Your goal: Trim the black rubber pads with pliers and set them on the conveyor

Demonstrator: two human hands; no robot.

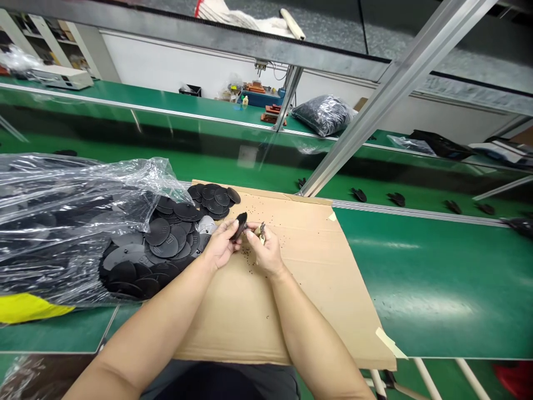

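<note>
Above the cardboard sheet (316, 266), my left hand (220, 243) grips a black oval piece (240, 225), tilted nearly on edge. My right hand (266, 249) is closed around a small tool with a pale yellow handle (262, 233); its fingertips meet the right side of the piece. What lies between the fingertips is too small to make out. Tiny dark bits are scattered on the cardboard under and around both hands. Left of my left hand lies a heap of black oval discs (166, 244), partly inside a clear plastic bag (75, 222).
A metal post (358, 111) slants up behind the cardboard. Beyond it, several dark parts sit on a green conveyor (425, 208). A glove (245, 19) lies on the overhead shelf (333, 33). A filled plastic bag (325, 115) rests on the far green bench.
</note>
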